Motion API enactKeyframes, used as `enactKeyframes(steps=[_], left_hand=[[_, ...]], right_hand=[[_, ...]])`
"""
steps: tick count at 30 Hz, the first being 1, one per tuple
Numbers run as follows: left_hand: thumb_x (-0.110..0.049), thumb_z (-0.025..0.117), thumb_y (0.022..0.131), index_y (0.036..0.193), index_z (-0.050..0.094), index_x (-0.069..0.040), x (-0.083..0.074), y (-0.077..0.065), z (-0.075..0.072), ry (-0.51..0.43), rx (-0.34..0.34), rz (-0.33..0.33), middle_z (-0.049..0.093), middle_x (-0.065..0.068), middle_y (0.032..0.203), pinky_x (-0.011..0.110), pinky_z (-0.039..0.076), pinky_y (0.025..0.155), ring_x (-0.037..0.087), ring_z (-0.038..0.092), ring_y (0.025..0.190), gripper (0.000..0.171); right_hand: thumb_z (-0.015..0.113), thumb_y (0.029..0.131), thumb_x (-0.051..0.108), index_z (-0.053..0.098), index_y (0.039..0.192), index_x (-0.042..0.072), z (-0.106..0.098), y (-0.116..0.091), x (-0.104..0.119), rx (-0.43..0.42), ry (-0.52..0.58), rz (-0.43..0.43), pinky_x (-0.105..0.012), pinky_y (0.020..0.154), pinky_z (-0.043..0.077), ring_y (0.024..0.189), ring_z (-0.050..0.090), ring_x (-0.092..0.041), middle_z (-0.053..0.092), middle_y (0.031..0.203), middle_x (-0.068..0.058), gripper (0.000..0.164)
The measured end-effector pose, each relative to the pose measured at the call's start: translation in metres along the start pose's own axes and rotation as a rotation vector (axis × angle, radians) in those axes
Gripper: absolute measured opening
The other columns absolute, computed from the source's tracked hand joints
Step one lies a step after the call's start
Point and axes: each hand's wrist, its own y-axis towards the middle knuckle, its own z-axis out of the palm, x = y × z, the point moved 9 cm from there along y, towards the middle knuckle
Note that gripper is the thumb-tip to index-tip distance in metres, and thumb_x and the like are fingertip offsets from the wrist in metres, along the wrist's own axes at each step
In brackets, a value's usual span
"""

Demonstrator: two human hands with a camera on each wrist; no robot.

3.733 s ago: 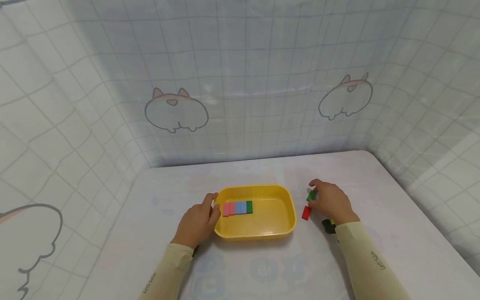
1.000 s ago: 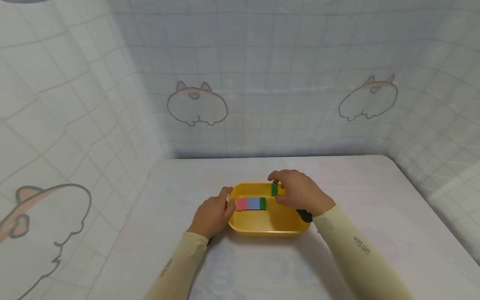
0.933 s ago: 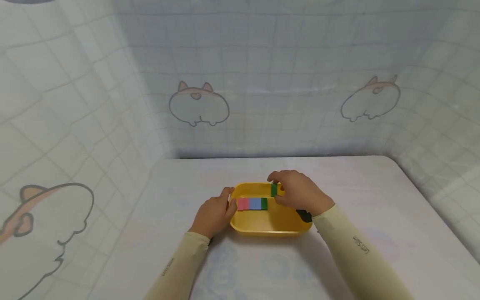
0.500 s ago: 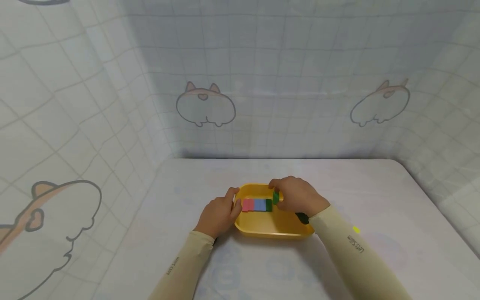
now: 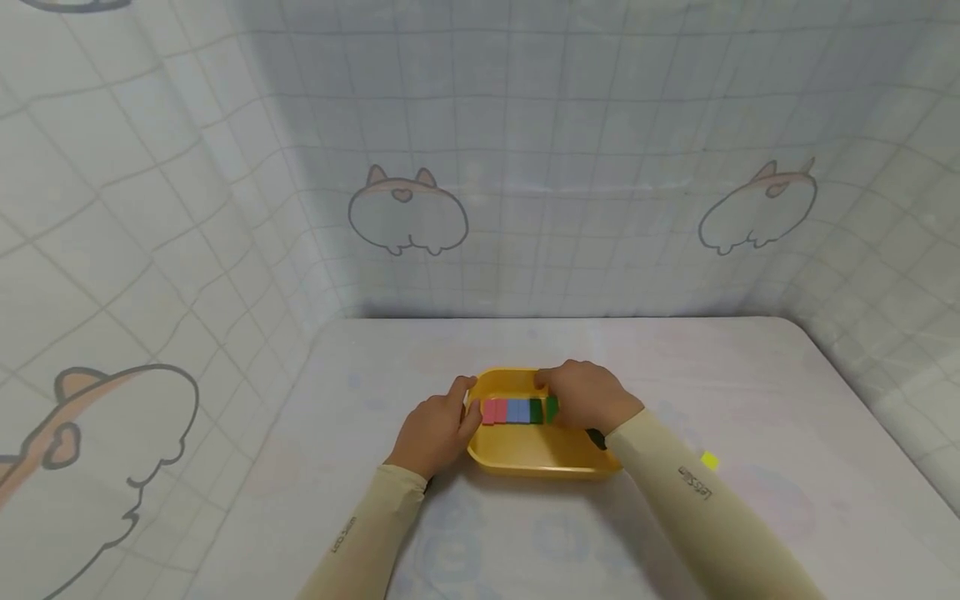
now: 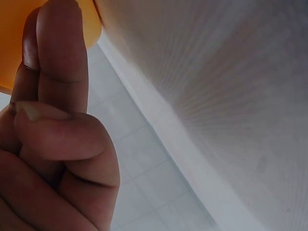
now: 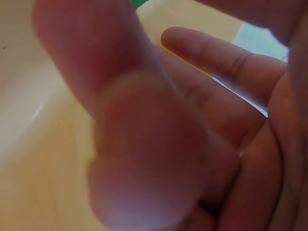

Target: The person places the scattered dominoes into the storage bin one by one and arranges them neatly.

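A yellow tray [image 5: 525, 463] sits on the table. Inside it, pink blocks [image 5: 495, 412], blue blocks [image 5: 518, 411] and a dark green block [image 5: 536, 411] form a row of small flat rectangles. My left hand [image 5: 431, 433] holds the tray's left end, thumb and index finger at the rim; in the left wrist view its fingers [image 6: 60, 43] reach to the yellow wall. My right hand [image 5: 588, 396] is over the tray, pinching a green block [image 5: 552, 408] close to the row's right end. In the right wrist view only a corner of green [image 7: 139, 4] shows behind the fingers.
A bright yellow piece [image 5: 709, 460] lies on the table right of the tray, beside the right sleeve [image 5: 697, 492]. A pale gridded curtain [image 5: 570, 208] with cartoon animals rises behind the table and along both sides.
From right of the tray, my right hand has brought the green block in and lowered it beside the dark green one. The left hand stays at the rim. The yellow piece has come into sight.
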Motion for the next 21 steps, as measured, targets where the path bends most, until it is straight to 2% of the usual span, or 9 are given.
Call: enactKeyframes(steps=[12, 17, 21], left_hand=[[-0.033, 0.053, 0.105, 0.139, 0.057, -0.012, 0.002, -0.002, 0.001, -0.023, 0.025, -0.006, 0.042, -0.011, 0.055, 0.029, 0.036, 0.045, 0.007, 0.035, 0.045, 0.04], [-0.031, 0.054, 0.106, 0.139, 0.057, -0.011, 0.001, -0.004, -0.002, -0.032, 0.023, 0.0, 0.041, -0.01, 0.054, 0.029, 0.036, 0.045, 0.008, 0.034, 0.046, 0.039], [-0.031, 0.054, 0.106, 0.139, 0.057, -0.011, 0.002, -0.005, -0.003, -0.031, 0.021, 0.003, 0.041, -0.01, 0.054, 0.03, 0.036, 0.046, 0.008, 0.034, 0.045, 0.039]], right_hand=[[0.09, 0.083, 0.024, 0.074, 0.126, 0.02, 0.005, -0.001, 0.007, -0.028, -0.02, -0.005, -0.04, 0.081, 0.056, 0.085, 0.06, -0.015, 0.072, 0.101, 0.005, 0.046], [0.089, 0.083, 0.023, 0.075, 0.12, 0.021, 0.004, -0.001, 0.01, -0.043, -0.026, -0.009, -0.038, 0.075, 0.054, 0.079, 0.058, -0.016, 0.068, 0.091, 0.008, 0.04], [0.088, 0.083, 0.022, 0.075, 0.12, 0.02, 0.005, -0.001, 0.011, -0.039, -0.016, -0.008, -0.038, 0.074, 0.054, 0.079, 0.058, -0.016, 0.067, 0.091, 0.008, 0.04]])
